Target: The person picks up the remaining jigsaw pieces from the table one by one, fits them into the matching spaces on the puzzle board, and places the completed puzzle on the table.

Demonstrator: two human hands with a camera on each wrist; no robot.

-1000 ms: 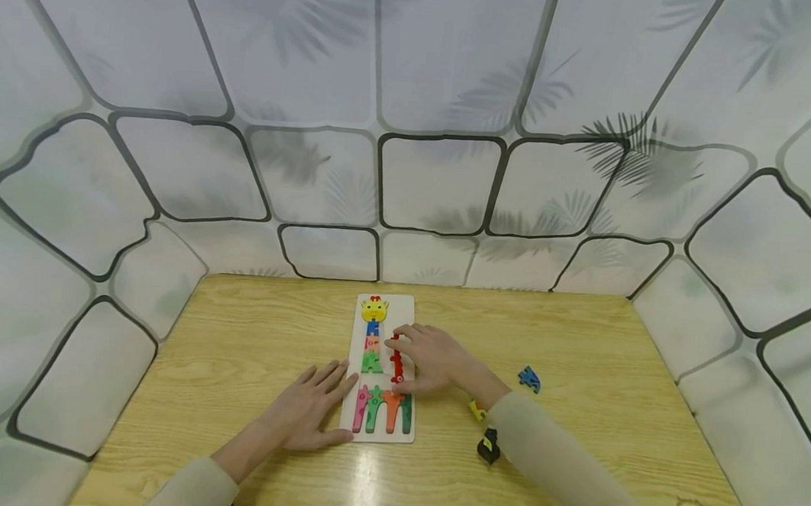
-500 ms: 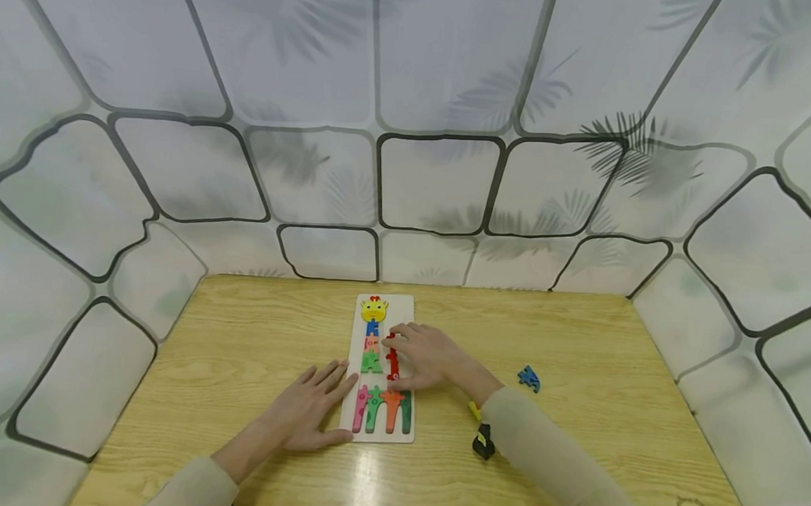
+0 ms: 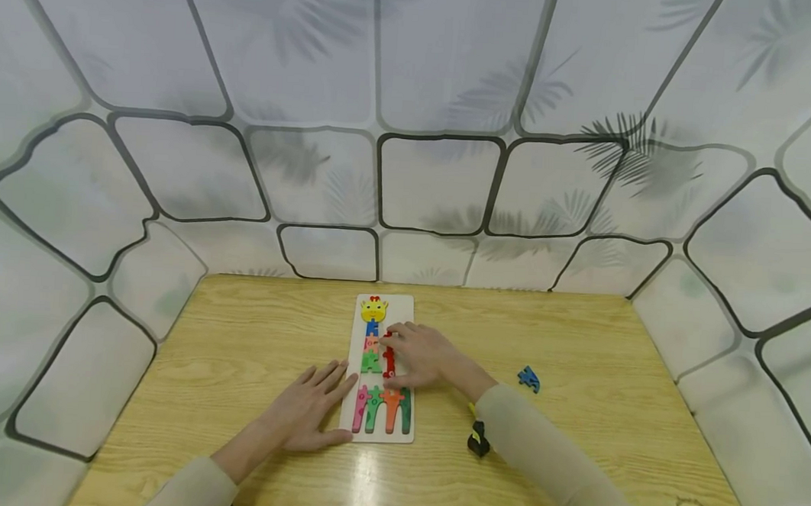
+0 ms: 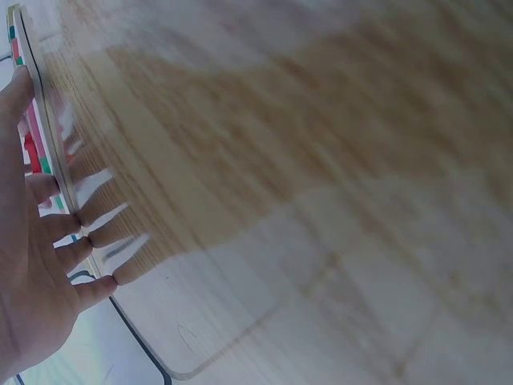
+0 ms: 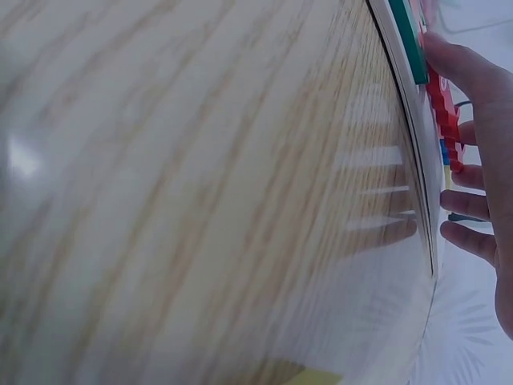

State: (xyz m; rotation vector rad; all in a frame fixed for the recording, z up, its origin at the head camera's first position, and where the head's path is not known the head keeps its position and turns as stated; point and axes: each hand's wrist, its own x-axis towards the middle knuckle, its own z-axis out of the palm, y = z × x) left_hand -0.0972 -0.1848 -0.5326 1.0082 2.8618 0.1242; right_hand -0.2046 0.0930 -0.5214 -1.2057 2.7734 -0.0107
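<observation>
A white giraffe puzzle board (image 3: 405,310) lies upright on the table in the head view. Its yellow head (image 3: 374,309), blue, pink and green neck pieces, and several leg pieces (image 3: 392,411) sit on it. My right hand (image 3: 426,355) holds a long red puzzle piece (image 3: 389,363) between thumb and fingers, over the board's right half beside the green neck piece (image 3: 371,362). The right wrist view shows the red piece (image 5: 443,112) from the side, with its notched edge. My left hand (image 3: 308,412) rests with fingers spread against the board's left edge, holding nothing.
A blue puzzle piece (image 3: 529,379) lies on the table right of the board. A yellow piece (image 3: 471,408) is mostly hidden by the right sleeve (image 3: 546,451). A small black-and-yellow object (image 3: 478,440) shows beside that sleeve. A patterned fabric wall (image 3: 426,258) stands behind the table.
My right hand has shifted slightly left with the red puzzle piece, bringing it closer to the neck pieces. The sleeve now covers more of the yellow piece. My left hand has stayed put.
</observation>
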